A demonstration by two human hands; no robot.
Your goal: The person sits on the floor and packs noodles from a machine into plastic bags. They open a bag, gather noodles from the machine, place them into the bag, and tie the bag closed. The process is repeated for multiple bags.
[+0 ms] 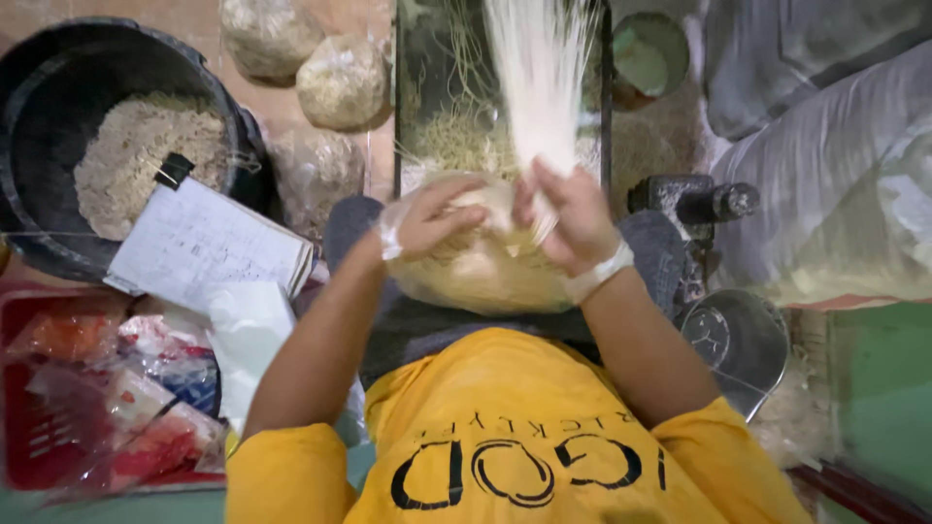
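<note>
A clear plastic bag point(481, 272) filled with pale yellow noodles rests on my lap, between my knees. My left hand point(432, 218) grips the bag's top edge on the left side, with clear plastic wrapped around its wrist. My right hand point(573, 218) is closed on a bundle of thin white noodle strands point(539, 78) at the bag's mouth. The strands fan upward and are blurred. A white band circles my right wrist.
A black tub point(39, 116) of noodles stands at the upper left, a sheet of written paper point(204, 243) leaning on it. A red basket point(29, 427) of packets sits lower left. Filled noodle bags point(340, 82), a dark-framed tray point(437, 126), a metal bowl point(738, 340) and grey sacks point(825, 165) surround me.
</note>
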